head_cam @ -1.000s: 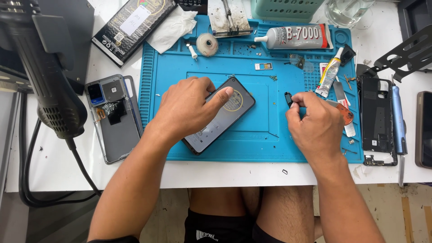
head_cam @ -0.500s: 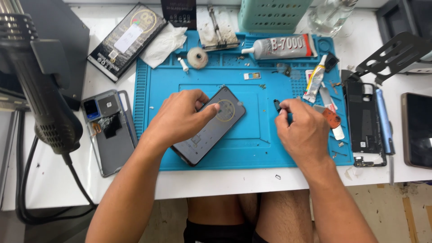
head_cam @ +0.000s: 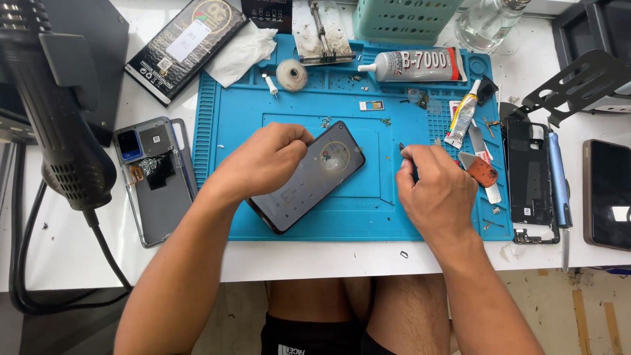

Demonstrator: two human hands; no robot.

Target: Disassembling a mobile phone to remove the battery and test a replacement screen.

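A dark smartphone (head_cam: pixel 315 174) lies diagonally, screen up, on a blue work mat (head_cam: pixel 342 217). My left hand (head_cam: pixel 263 161) rests on its left half with fingers curled over the upper edge, holding it down. Just right of the phone, my right hand (head_cam: pixel 437 190) is closed around a small dark tool (head_cam: pixel 402 147) whose tip sticks out above the fingers. The tool tip is a little apart from the phone's upper right corner.
A black heat gun (head_cam: pixel 59 118) hangs at the left. A grey phone back cover (head_cam: pixel 154 181) lies beside the mat. Glue tubes (head_cam: pixel 420 64), a tape roll (head_cam: pixel 291 73), a black phone frame (head_cam: pixel 529 177), another phone (head_cam: pixel 608 194) and a green basket (head_cam: pixel 404 16) surround the mat.
My right hand with the tool has moved left, closer to the phone. My left hand stays on the phone. The view has shifted slightly.
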